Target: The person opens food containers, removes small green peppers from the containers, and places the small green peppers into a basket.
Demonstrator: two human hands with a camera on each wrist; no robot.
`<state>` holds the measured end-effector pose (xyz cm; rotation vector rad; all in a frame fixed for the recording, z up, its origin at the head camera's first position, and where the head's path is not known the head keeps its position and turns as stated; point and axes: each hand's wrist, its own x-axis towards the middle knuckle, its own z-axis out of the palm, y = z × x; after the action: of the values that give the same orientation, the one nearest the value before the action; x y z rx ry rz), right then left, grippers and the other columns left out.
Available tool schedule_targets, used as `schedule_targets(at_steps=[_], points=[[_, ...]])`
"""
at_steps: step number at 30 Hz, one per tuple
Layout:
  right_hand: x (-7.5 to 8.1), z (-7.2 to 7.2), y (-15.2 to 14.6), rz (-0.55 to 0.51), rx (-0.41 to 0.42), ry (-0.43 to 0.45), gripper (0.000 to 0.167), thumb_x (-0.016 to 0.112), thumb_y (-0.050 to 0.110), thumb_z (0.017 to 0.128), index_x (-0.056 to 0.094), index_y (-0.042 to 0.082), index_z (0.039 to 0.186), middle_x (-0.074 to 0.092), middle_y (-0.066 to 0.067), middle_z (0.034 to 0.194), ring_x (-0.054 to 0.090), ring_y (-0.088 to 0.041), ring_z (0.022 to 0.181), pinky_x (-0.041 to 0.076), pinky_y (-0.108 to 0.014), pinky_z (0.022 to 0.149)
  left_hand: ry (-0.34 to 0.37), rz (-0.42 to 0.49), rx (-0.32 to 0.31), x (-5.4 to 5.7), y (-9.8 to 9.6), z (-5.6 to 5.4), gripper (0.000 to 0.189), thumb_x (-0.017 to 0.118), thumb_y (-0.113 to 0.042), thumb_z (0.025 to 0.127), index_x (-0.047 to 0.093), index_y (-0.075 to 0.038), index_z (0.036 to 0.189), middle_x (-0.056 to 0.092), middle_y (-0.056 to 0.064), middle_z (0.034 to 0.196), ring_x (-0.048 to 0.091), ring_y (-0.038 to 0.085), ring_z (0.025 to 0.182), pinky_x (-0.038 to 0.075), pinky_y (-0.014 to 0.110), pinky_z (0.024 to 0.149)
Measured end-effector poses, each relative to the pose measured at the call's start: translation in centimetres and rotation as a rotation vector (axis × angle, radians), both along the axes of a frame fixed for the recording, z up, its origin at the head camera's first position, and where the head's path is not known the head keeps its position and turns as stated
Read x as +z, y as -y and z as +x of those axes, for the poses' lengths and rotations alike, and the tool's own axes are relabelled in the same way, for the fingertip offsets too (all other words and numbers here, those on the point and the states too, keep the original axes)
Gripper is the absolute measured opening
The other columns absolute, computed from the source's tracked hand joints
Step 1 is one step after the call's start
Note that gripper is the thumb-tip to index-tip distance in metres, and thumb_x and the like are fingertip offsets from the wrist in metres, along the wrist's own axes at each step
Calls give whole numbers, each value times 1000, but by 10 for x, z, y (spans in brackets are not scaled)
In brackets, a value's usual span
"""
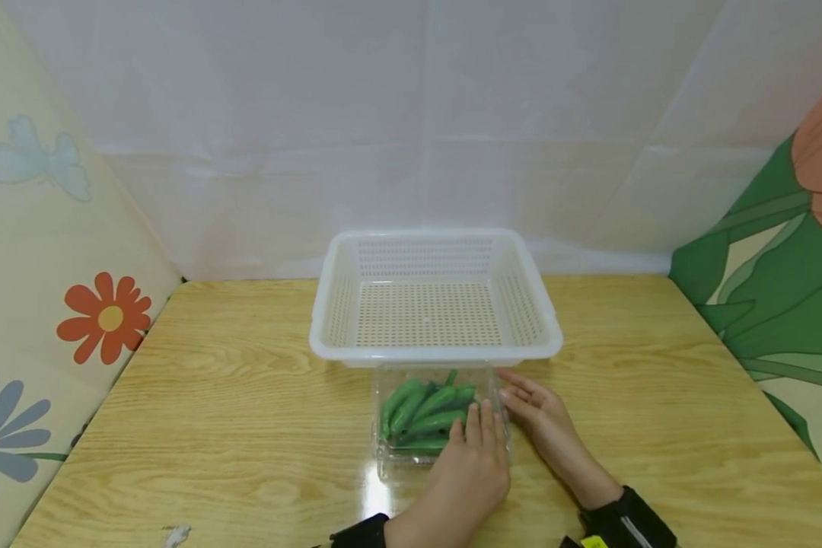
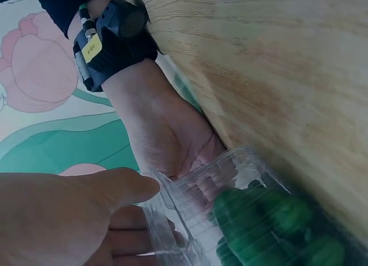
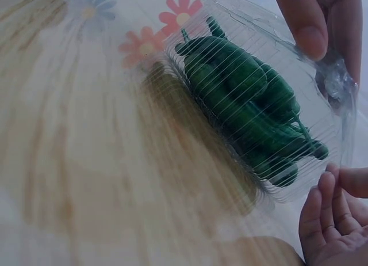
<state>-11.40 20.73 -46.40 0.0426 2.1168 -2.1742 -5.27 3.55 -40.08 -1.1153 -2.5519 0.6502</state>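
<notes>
A clear plastic box [image 1: 425, 380] holding several green peppers [image 1: 425, 417] sits on the table in front of the basket. My left hand [image 1: 469, 464] reaches over its near right part, straight fingers resting on the top close to the right edge. In the left wrist view, the left thumb [image 2: 135, 185] lies at the edge of the clear box [image 2: 190, 185]. Along the box's right side my right hand [image 1: 544, 418] touches the wall with extended fingers. The right wrist view shows the peppers [image 3: 241, 93] through ribbed plastic, with both hands at the box's edges.
A white perforated basket [image 1: 548, 335] stands just behind the box, near the white back sheet [image 1: 260, 152]. Patterned panels with flowers line the left and right sides of the wooden table [image 1: 246, 396]. A small whitish scrap [image 1: 176, 536] lies at the front left.
</notes>
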Motion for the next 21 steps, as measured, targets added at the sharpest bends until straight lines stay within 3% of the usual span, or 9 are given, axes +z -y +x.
schedule_targets(at_steps=[21], points=[[2, 1, 0, -17, 6, 3, 51, 58, 6, 99, 39, -16, 142, 65, 2, 89, 62, -6, 80, 55, -18, 74, 25, -64, 10, 4, -7, -1, 41, 44, -31, 106, 58, -9, 139, 56, 12, 139, 58, 23, 123, 55, 30, 91]])
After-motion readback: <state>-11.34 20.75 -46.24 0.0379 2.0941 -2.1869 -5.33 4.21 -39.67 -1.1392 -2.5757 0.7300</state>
